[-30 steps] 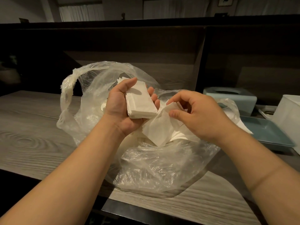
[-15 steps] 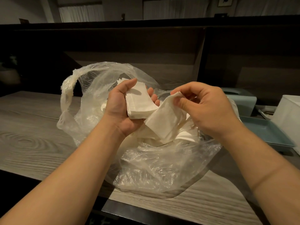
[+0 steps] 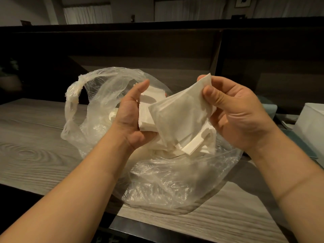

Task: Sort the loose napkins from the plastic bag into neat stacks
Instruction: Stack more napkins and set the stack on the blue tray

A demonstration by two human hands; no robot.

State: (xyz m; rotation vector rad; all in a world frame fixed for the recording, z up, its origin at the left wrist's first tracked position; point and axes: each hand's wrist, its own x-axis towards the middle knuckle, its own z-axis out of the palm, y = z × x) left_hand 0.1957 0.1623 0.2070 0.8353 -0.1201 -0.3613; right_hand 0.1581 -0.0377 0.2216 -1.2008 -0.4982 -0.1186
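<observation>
A clear plastic bag lies open on the wooden counter. My left hand grips a small stack of folded white napkins above the bag's mouth. My right hand pinches one thin loose napkin by its top corner between thumb and fingers; the sheet hangs down and overlaps the front of the stack. More loose white napkins lie jumbled inside the bag below both hands.
At the right edge stand a white box and a pale blue container, mostly hidden behind my right hand, with a blue-grey tray below them. A dark wooden partition rises behind the counter.
My right hand has lifted the loose napkin up out of the bag and to the right, so it now hangs open in front of the stack. My left hand has kept its stack.
</observation>
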